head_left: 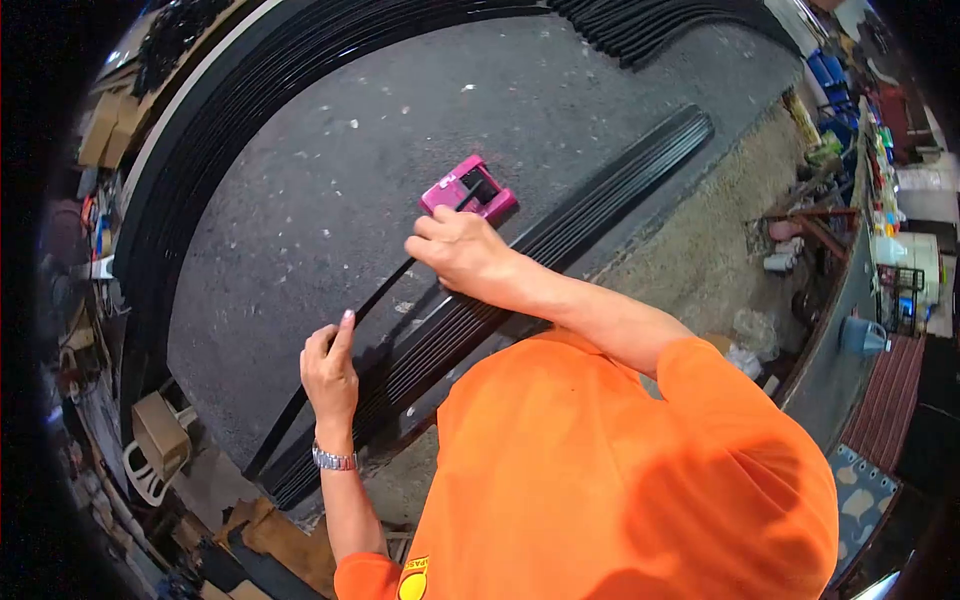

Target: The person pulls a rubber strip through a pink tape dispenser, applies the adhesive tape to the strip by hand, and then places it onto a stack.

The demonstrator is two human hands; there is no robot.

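Observation:
A long, narrow black strip runs slantwise over the dark tabletop. My left hand is closed round its lower part, thumb pointing up. Further along, my right hand grips the same strip, fingers curled over it. Just beyond the right hand sits a small pink device with a black middle; the strip's far end seems to reach into it, though the fingers partly hide this. Beside both hands lies a long bundle of black strips along the table's near edge.
Stacked black strips curve round the table's far left side, and more wavy strips lie at the back. At lower left, a cardboard box rests on a white chair. A blue jug stands at right.

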